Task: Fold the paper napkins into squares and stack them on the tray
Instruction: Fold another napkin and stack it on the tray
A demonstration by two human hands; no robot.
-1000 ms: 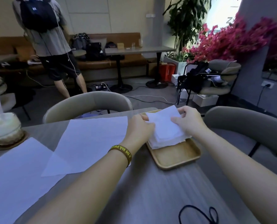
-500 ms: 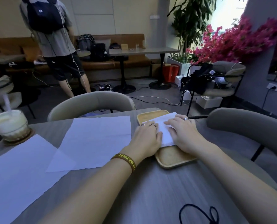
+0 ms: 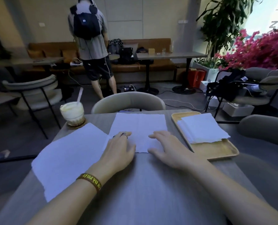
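Note:
A flat white napkin [image 3: 139,125] lies unfolded at the middle of the grey table [image 3: 143,184]. My left hand [image 3: 118,150] rests on its near left corner and my right hand [image 3: 165,146] on its near right edge, fingers spread, both holding nothing. To the right, a wooden tray [image 3: 216,150] carries a stack of folded white napkins [image 3: 201,129] at its far end. A second unfolded napkin [image 3: 70,156] lies at the left, its right edge tucked under the middle one.
An iced drink with a straw [image 3: 72,112] stands on a coaster at the table's far left corner. Beige chairs stand behind the table [image 3: 128,101] and to the right [image 3: 264,130]. A person with a backpack [image 3: 89,46] stands further back, facing away.
Both hands have left the folded stack on the tray and moved left onto the unfolded middle napkin. The camera view has shifted left and up.

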